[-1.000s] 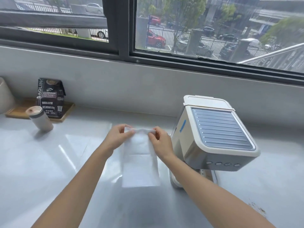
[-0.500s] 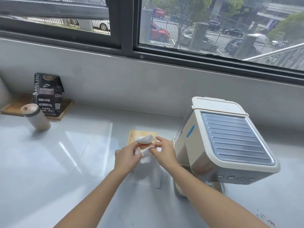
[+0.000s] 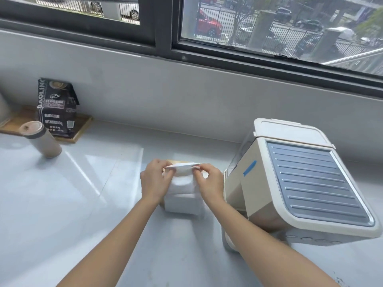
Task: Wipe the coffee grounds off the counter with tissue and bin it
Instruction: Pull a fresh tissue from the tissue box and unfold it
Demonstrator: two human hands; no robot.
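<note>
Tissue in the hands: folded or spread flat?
Folded. The tissue hangs doubled over, its top edge pinched between the left hand and right hand, with a crease line across its lower part.

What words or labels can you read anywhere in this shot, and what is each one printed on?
"AOLIN", with the first and last letters cut off: running up the left edge of the black coffee bag.
"COFFEE": mid-bag, after a word too blurred to read.
"NET", followed by blurred characters: the line below it.
The bag's badge and small bottom print: too small to read.
Coffee machine, tumbler and tissue: no readable text.
</note>
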